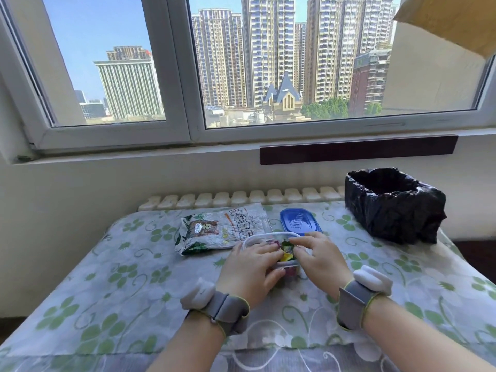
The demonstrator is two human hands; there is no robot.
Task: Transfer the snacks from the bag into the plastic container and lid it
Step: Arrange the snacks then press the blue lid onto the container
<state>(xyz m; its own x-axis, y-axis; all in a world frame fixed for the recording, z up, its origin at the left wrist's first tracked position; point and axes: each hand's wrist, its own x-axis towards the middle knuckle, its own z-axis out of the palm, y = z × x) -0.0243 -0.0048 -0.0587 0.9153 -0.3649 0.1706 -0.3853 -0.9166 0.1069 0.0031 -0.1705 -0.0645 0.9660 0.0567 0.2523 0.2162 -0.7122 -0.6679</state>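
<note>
A clear plastic container [264, 235] sits in the middle of the table with wrapped snacks [286, 255] in yellow, green and purple inside. My left hand [252, 269] rests over its left side, fingers curled onto the snacks. My right hand [318, 257] reaches in from the right, fingertips pinching a snack wrapper. The snack bag [220, 228], printed green and white, lies flat just behind and left of the container. A blue lid [299, 221] lies flat behind the container, apart from it.
A bin lined with a black bag [394, 205] stands at the back right of the table. The floral tablecloth [107, 277] covers the table. A white radiator [241, 198] and a window wall run behind.
</note>
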